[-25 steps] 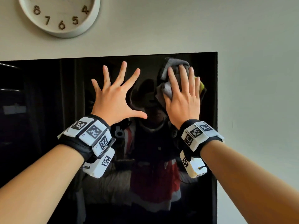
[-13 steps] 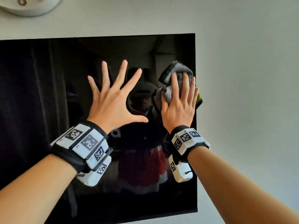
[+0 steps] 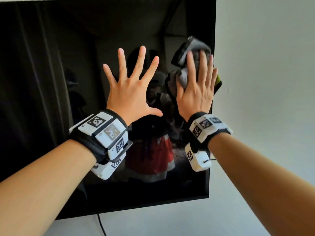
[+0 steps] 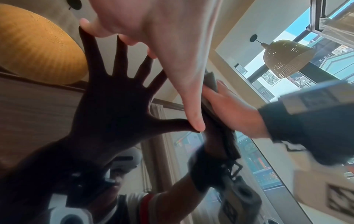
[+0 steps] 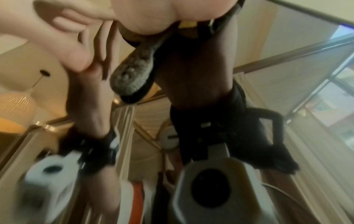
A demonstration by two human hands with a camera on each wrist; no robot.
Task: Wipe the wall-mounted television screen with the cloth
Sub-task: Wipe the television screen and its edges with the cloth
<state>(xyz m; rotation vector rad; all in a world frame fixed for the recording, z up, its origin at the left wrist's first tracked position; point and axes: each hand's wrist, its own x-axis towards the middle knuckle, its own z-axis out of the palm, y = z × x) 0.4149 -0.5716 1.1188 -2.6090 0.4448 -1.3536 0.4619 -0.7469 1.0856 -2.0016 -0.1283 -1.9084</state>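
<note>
1. We see the wall-mounted television screen (image 3: 51,99) filling the left and centre of the head view, black and glossy, with a dim reflection of a person in it. Its right edge and lower edge show against the pale wall (image 3: 264,82).
2. A dark cable (image 3: 102,226) hangs below the screen's lower edge.
3. Our left hand (image 3: 132,92) is flat against the screen, fingers straight and spread wide, thumb out to the right. It holds nothing. In the left wrist view the thumb tip meets its own dark reflection on the glass.
4. The left wrist carries a black strap with white marker blocks (image 3: 104,132).
5. The grey cloth (image 3: 196,46) is bunched against the screen close to the right edge, just right of the left hand. A black border and a yellow-green patch show at its right side, past the screen edge.
6. Our right hand (image 3: 196,92) lies over the cloth, fingers straight and close together, pressing it to the glass. The fingers are not curled round it. The cloth looks blurred above the fingertips.
7. In the right wrist view, grey fabric pokes out from under the palm, touching the screen.
8. The right wrist carries a similar strap and white blocks (image 3: 206,128).
</note>
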